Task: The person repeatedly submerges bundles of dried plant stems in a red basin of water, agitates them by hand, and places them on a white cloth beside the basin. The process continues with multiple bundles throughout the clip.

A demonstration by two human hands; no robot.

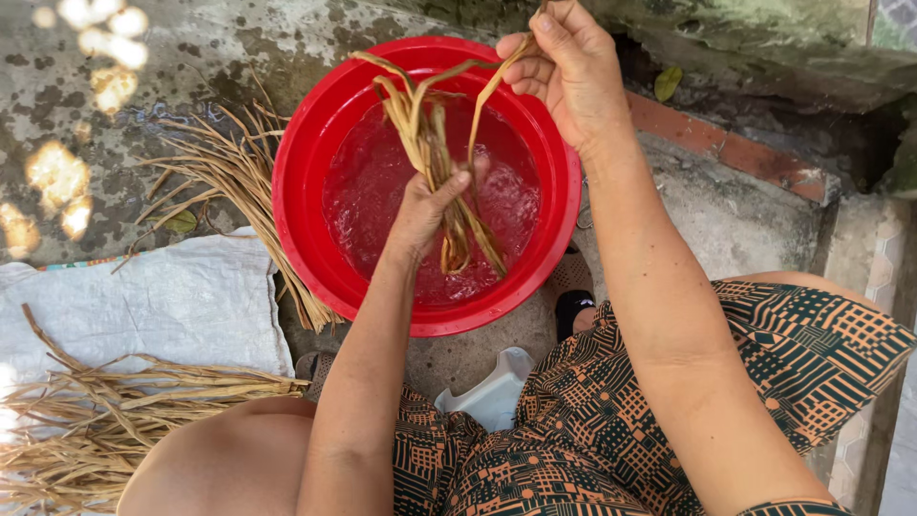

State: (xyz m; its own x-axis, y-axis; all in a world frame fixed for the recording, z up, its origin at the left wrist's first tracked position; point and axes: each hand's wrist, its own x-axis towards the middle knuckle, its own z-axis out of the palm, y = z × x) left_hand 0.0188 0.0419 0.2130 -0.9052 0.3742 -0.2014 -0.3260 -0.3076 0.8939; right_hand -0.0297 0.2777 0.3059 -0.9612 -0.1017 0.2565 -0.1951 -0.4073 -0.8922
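Your left hand [427, 205] is closed tight around a bundle of wet, tan dried-leaf strips [425, 129] — flat, fibrous, ribbon-like pieces, gripped near their middle so the lower ends hang down over the water. Your right hand [564, 67] is raised higher, at the far rim of the basin, fingers curled and pinching the top end of one long strip that arcs across from the bundle.

The bundle sits directly above a round red plastic basin [306, 162], smooth and glossy, filled with rippling water that takes on the red of the bowl. The basin rests on rough, mottled concrete ground [191, 57], blotched dark and pale, with patches of sunlight.

Just left of the basin lies a loose spread of dry strips [224, 177], some stalks running under its rim. Nearer you, a second, thicker heap of dry strips [105, 420] lies on a white woven sack [181, 301]. Between your knees a white plastic stool [497, 392] shows, and your patterned green-and-orange clothing [592, 401] fills the lower frame. A brick edge [735, 153] runs behind your right arm.
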